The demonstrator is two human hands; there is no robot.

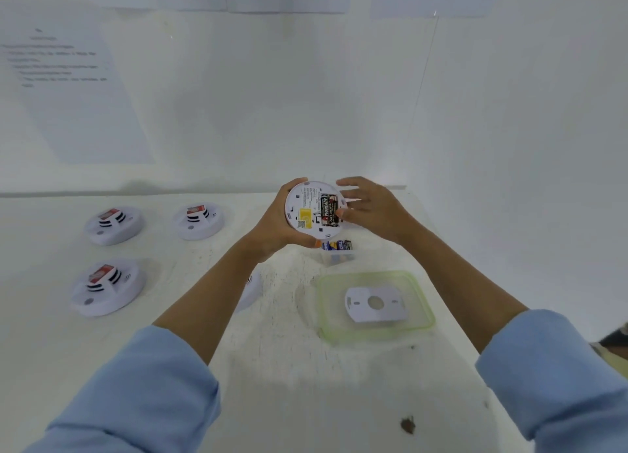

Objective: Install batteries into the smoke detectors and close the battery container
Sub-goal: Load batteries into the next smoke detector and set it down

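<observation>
1. Blue sleeves (136,391) fill the foreground over the white table (289,367).
2. Green-rimmed lid (334,293) lies off the battery container (336,256), with a mounting plate (375,303) resting on it.
3. Left hand (272,225) grips the smoke detector (304,203) aloft, its back showing.
4. Right hand (373,211), fingers loosely spread, touches its edge beside two seated batteries (329,209).

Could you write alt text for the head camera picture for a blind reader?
A person's left hand holds a round smoke detector, batteries seated in its back, while the right hand touches its edge. Other detectors lie on the table at left.
</observation>
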